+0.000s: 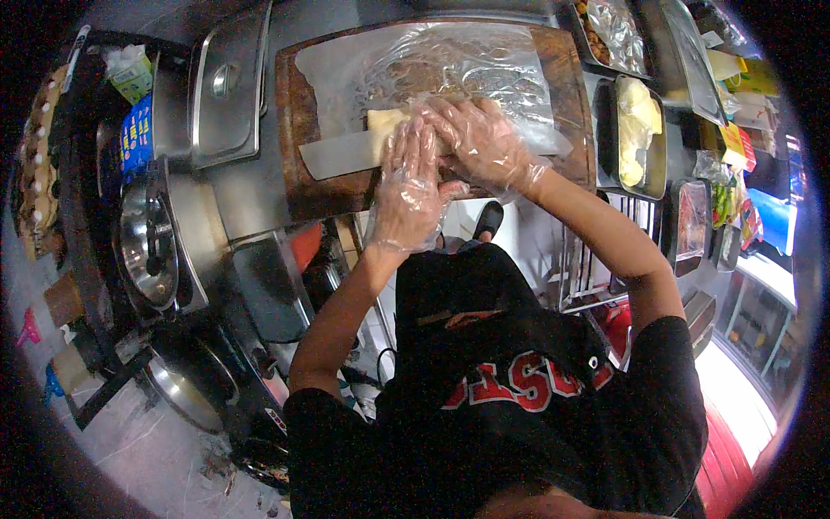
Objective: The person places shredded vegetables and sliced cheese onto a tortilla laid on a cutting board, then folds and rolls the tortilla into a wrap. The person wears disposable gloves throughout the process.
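Both of my hands wear clear plastic gloves and lie over a pale, flat, dough-like piece (381, 126) on the wooden board (322, 197). My left hand (409, 182) points away from me, fingers stretched out flat and the thumb apart. From the right, my right hand (477, 141) reaches across with its fingers laid out flat, its fingertips close to the left hand's fingers. Under them a shiny, crinkled clear plastic sheet (467, 65) covers most of the board, with a smooth strip of sheet along the near side. The hands hide most of the pale piece.
Left of the board is a steel lid (226, 117); a steel bowl (149, 246) stands nearer. On the right, a metal tray (659, 177) holds pale yellow pieces under plastic, beside a foil-covered tray (618, 35). An egg tray (43, 164) sits at far left.
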Available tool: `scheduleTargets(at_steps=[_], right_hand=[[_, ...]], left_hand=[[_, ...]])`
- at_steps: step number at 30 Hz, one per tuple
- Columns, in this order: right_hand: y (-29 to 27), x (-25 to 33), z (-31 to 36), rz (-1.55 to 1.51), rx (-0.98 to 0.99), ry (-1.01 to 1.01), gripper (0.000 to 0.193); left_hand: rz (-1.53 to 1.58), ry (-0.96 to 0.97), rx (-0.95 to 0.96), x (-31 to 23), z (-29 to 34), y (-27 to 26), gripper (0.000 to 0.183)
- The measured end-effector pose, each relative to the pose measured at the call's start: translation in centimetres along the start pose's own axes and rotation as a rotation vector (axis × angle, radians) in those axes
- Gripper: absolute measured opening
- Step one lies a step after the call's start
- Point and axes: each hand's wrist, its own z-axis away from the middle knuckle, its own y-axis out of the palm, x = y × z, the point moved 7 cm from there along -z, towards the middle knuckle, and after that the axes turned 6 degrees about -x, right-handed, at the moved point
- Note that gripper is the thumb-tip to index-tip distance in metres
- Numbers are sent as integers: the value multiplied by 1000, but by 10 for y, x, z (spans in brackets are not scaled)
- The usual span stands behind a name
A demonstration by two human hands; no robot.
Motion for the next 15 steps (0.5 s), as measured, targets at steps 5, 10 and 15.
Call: scheduleTargets(at_steps=[5,10,15], right_hand=[[-2,-38,11,-160,139,49,83],[-29,-79,40,4,250,189,76],[-54,-40,49,60,-80,-11,60]], left_hand=[[-65,65,42,-1,-6,19,92],[-311,65,51,-8,-15,26,81],[-441,2,69,1,-23,38,76]])
